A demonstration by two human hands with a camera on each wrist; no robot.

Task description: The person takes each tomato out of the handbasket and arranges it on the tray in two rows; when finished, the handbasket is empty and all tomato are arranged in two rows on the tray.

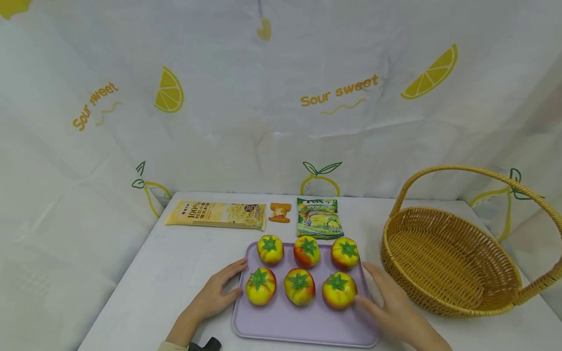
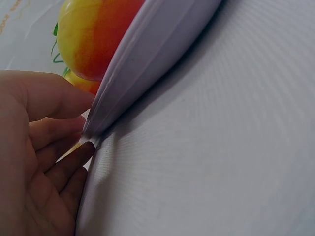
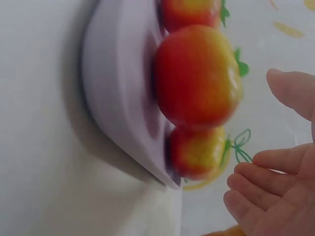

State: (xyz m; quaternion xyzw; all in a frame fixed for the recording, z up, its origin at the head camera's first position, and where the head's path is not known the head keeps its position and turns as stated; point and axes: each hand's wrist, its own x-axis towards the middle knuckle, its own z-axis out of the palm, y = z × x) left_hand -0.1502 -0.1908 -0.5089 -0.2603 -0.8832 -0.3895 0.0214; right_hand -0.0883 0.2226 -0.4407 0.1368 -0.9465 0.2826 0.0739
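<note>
I see the lilac tray (image 1: 281, 321) lying flat on the white table (image 1: 175, 273), at its near middle, with six yellow-red toy tomatoes (image 1: 300, 286) standing on it in two rows of three; my left hand (image 1: 215, 295) rests at the tray's left rim, fingers relaxed and spread, thumb over the lip and fingertips (image 2: 78, 155) at its underside in the left wrist view, not yet clamped; my right hand (image 1: 391, 304) lies open beside the right rim, fingers straight, touching or nearly touching the nearest tomato, I cannot tell which.

The tray looks like thin, stiff plastic with a shallow raised lip; light in itself, I judge, but the round tomatoes would roll if it tilts, so the hold should be on both short rims, level. The wicker basket (image 1: 443, 292) stands to the right, well apart; a pasta packet (image 1: 216, 215), a small orange clip (image 1: 280, 212) and a green sweet bag (image 1: 318, 218) lie behind the tray.
</note>
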